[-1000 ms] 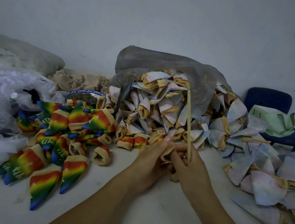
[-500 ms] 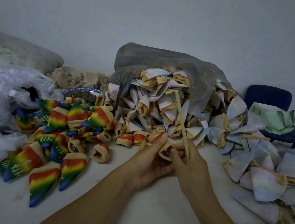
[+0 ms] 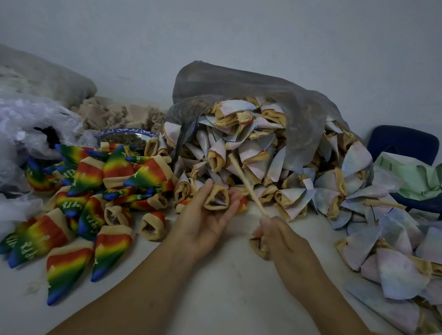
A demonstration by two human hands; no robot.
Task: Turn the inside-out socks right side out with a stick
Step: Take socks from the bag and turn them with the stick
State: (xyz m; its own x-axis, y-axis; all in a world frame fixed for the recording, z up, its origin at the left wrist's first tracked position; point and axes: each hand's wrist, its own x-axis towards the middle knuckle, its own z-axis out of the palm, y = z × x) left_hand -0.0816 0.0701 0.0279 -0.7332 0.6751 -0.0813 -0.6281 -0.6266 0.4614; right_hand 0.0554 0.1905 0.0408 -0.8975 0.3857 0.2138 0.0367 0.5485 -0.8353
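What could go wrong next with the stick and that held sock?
The stick is gripped only at its lower end by the right hand; its far tip points at the pale sock pile and may snag.
The left hand pinches the sock by its cuff, so a push could pull it free.

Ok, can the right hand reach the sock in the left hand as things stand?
Probably yes. The left hand holds the sock cuff open, just beside the right hand, nothing between them; only the stick it grips points toward the pile.
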